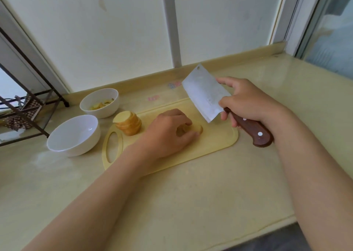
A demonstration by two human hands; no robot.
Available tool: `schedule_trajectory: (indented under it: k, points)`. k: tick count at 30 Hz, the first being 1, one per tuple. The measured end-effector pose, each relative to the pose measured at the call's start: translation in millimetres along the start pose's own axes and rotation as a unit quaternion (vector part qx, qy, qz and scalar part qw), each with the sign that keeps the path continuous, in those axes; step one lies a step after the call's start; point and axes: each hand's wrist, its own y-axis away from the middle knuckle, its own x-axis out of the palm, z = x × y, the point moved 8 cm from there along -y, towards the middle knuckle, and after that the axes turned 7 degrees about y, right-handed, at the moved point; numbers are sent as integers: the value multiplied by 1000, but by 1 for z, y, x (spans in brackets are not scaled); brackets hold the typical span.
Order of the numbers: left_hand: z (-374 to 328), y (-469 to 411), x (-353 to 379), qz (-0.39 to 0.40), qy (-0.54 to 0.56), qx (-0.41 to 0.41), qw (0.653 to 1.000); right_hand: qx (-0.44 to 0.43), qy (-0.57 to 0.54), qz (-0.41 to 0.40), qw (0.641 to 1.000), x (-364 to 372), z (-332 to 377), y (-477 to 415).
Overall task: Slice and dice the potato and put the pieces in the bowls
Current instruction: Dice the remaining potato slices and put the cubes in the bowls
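Potato piece (199,129) lay near the middle of the pale cutting board (219,139), and from my remote seat I saw the left hand (168,134) curled over it, fingertips and thumb clamped around it and holding it down on the board. Most of that piece was hidden under the fingers, so I could not tell its shape.

To its left, by the board's oval handle hole, stood a stack of potato slices (129,123), leaning slightly and apart from the hand.

The right hand (246,101) gripped a cleaver (204,94) where the blade meets its brown riveted handle, fingers wrapped tight and pinching the blade. The blade was raised above the right part of the board, tilted, clear of the potato.

Left of the board sat two white bowls on the beige worktop (172,203): the far bowl (107,111) held some cut potato pieces, and the near bowl (82,148) stood just beside the board's handle end. A dark wire rack (28,105) stood at the far left.
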Motion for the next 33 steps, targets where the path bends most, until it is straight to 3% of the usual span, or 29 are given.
schedule_trajectory:
  k: [4,12,21,27,33]
  points:
    - [-1,10,1,12,30,57,998,-7,47,9,999,-3,5,10]
    - [-7,5,8,-14,50,62,997,-9,241,26,970,7,23,33]
    - [-16,5,11,-2,70,102,992,-32,338,51,939,30,53,38]
    - [-15,6,13,-24,49,99,994,-27,359,68,930,46,58,18]
    - [-12,3,13,-34,35,82,995,83,257,130,954,45,41,14]
